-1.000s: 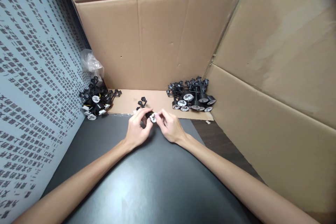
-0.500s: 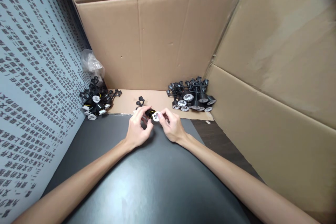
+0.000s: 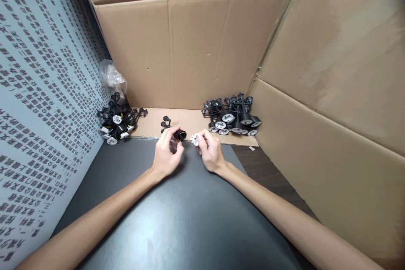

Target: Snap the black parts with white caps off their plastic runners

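My left hand is closed around a small black model lamp post. Its hollow base faces right, with yellow wire showing inside, and its lamp heads stick out beyond my fingers. Between the thumb and fingers of my right hand is a white round base cap, tilted edge-on. A small gap separates the cap from the open end of the base. Both hands hover over the far edge of the dark grey mat.
Several black lamp posts with white caps are heaped at the back right. Another pile of lamp posts lies at the back left, below a clear plastic bag. Cardboard walls rise behind and at right; a printed sheet stands at left.
My right hand has shifted slightly right and turned the cap, drawing it off from the base opening. The lamp post has tilted a little in my left hand, its heads moving left.
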The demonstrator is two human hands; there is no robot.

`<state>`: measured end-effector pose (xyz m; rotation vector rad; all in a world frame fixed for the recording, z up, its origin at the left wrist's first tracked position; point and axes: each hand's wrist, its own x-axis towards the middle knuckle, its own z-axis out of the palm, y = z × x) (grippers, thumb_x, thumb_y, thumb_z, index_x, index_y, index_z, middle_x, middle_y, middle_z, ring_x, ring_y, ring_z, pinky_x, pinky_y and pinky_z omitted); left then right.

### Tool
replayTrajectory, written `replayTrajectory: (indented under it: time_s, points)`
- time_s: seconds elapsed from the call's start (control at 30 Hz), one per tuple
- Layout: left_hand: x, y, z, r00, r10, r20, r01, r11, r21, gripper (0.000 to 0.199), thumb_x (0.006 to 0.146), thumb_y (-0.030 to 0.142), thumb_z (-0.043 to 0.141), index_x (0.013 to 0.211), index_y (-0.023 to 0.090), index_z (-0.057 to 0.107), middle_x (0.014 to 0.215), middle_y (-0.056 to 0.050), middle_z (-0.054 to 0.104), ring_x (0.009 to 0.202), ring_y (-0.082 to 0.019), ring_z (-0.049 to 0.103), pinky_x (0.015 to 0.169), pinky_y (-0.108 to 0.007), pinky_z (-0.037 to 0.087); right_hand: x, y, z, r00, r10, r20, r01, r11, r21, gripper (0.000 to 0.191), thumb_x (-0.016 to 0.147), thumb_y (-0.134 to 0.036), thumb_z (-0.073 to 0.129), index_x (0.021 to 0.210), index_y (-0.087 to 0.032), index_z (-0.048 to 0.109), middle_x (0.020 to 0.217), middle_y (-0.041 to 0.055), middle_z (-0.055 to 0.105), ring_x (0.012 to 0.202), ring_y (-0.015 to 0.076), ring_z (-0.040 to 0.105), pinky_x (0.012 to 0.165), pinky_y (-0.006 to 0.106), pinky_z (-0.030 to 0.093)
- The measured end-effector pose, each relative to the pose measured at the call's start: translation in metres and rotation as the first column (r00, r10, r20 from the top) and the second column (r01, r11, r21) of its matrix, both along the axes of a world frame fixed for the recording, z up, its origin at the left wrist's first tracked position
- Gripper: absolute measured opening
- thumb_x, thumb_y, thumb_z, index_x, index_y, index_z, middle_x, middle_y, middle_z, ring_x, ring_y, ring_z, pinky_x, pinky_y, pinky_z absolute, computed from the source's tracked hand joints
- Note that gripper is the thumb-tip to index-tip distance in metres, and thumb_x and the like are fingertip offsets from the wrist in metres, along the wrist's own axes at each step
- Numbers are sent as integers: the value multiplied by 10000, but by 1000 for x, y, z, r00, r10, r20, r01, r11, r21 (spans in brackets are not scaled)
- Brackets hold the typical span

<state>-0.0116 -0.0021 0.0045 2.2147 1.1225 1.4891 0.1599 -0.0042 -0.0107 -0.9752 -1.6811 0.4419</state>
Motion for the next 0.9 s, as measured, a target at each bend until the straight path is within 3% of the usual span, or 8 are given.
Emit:
replayTrajectory:
  time_s: [0.53, 0.9]
  points:
    - [1, 0, -1, 1000, -16, -23, 16, 1000, 19, 414, 850, 98, 529, 1253, 189, 525, 1185, -88, 602, 816, -124, 612, 760, -291, 556, -3, 3, 0, 994, -1, 106, 9, 997, -77, 254, 1023, -394, 321, 928, -210, 469, 695, 11, 585, 560, 147, 551, 571, 260, 392]
    - [0, -2, -1, 999, -26, -41, 27, 998, 48, 414, 853, 97, 538, 1256, 187, 521, 1222, -97, 592, 763, -106, 611, 755, -287, 558, -3, 3, 2, 986, 15, 166, -7, 999, -50, 226, 1014, -369, 347, 903, -216, 470, 680, 10, 600, 570, 159, 574, 598, 261, 413]
